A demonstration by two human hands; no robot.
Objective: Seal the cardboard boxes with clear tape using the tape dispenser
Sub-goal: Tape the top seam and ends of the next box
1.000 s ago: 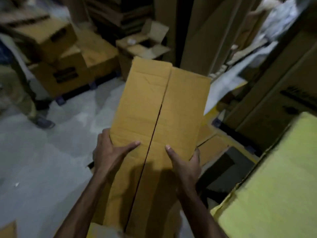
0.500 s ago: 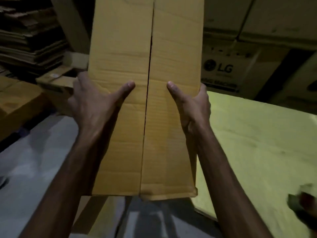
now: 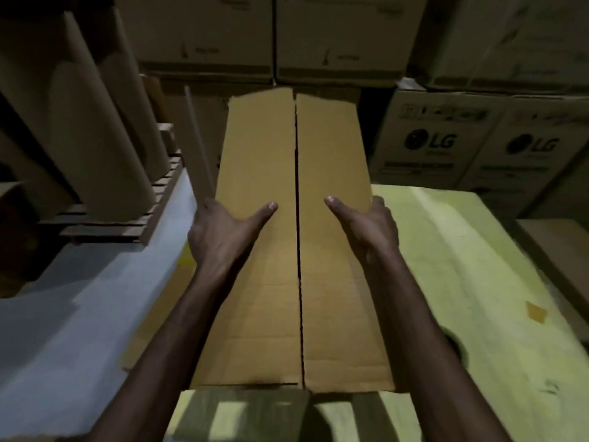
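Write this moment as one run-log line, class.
stage: positioning | left hand: grips cardboard box | right hand: grips box | seam: untaped | under box: yellow-green surface | tape dispenser: unseen

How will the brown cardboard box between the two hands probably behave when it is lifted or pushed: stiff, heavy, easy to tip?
The cardboard box is probably light: the left hand and right hand carry it by the sides alone. Its untaped flaps, with an open seam between them, may flex or spring apart under pressure. Long and narrow, it could tip sideways if pushed.

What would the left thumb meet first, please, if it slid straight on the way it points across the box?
Probably the open seam between the cardboard box flaps, then the right hand thumb beyond.
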